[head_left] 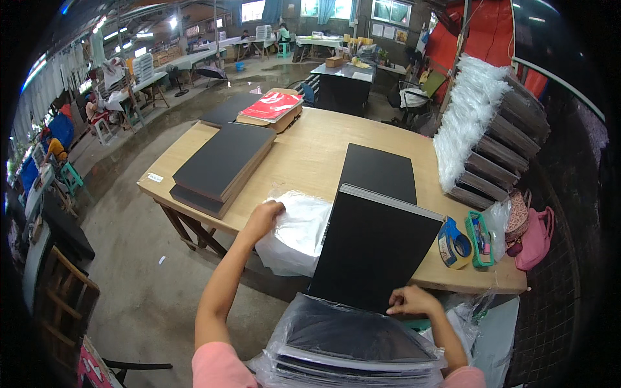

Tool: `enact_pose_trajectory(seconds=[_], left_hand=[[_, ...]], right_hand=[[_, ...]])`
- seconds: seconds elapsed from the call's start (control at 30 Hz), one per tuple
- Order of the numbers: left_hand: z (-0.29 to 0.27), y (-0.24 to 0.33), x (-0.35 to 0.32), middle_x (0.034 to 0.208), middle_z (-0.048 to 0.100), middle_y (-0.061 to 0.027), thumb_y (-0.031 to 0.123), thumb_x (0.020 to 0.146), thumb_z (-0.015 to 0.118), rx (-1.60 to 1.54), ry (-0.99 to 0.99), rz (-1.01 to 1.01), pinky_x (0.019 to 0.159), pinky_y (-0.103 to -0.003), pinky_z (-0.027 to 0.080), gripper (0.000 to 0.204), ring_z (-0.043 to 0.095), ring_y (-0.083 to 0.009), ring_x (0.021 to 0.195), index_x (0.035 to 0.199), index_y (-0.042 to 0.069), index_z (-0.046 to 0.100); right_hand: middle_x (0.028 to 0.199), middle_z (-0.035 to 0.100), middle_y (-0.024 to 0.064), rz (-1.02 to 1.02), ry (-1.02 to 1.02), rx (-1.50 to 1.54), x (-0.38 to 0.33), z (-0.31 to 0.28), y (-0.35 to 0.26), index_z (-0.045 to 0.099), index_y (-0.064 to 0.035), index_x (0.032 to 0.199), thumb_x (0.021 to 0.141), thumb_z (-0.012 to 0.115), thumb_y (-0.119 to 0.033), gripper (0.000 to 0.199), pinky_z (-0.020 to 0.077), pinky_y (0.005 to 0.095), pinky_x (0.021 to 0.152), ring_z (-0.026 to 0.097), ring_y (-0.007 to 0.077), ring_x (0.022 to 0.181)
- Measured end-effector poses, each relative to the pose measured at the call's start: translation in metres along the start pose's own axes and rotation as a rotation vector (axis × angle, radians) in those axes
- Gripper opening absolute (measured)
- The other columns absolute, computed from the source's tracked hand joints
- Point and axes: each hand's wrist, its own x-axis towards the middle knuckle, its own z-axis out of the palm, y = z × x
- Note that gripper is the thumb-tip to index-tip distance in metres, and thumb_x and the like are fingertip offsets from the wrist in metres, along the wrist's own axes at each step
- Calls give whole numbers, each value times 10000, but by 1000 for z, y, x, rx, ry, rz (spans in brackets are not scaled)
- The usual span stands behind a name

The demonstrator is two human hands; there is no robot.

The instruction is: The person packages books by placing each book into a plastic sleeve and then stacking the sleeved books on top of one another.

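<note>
My left hand (268, 216) is closed on the edge of a pile of thin white plastic bags (297, 226) hanging partly over the table's near edge. Right of the pile stands a thick stack of black boards (381, 249), tilted up, with pale edges along its top. My right hand (414, 302) is at the lower right of this stack, fingers curled in; whatever they pinch is too small to make out. Close to my body lies a pile of black boards wrapped in clear plastic (362, 336). Another black board (378, 171) lies flat behind the upright stack.
On the wooden table (310, 142) lie black board stacks (223, 158) and a red packet (272, 105). At right are a tape dispenser (455, 244), a green basket (479, 236), a pink bag (537, 239) and a leaning pile of wrapped boards (482, 136). People sit farther off.
</note>
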Motion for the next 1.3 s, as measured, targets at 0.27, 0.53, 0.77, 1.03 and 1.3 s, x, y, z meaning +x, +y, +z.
enact_pose_trajectory(seconds=[0.27,0.53,0.77,1.03,1.3], left_hand=[[23,-11,34,629,563,-172,305,924,511,20,344,-284,534,-409,417,316,583,-361,614,751,51,585],[30,-17,23,631,571,-138,305,883,582,58,438,-169,535,-386,434,234,568,-337,579,820,80,590],[2,40,51,974,668,-187,6,730,708,-727,332,-161,822,-311,512,618,655,-227,927,1283,11,432],[-13,32,50,931,668,-170,-75,780,630,-750,287,-216,785,-275,527,577,667,-189,853,1295,-2,379],[-6,35,46,807,667,-124,-45,728,700,-781,421,-238,776,-276,521,650,659,-172,773,1295,-12,383]], right_hand=[[869,627,181,-674,406,61,104,-99,-184,598,6,940,792,610,-60,163,490,362,740,623,311,815],[1056,636,186,-39,311,-350,285,-89,-238,632,-39,1030,743,606,-38,288,473,475,841,612,335,1009],[813,662,206,-189,539,-322,297,-118,-222,692,-30,795,653,649,-43,149,531,421,700,656,359,785],[913,657,225,-223,266,-450,311,-112,-214,641,25,888,681,699,-90,244,537,412,738,651,334,896],[915,657,229,-105,407,-361,293,-103,-233,663,-14,885,710,678,-70,184,542,418,724,654,351,893]])
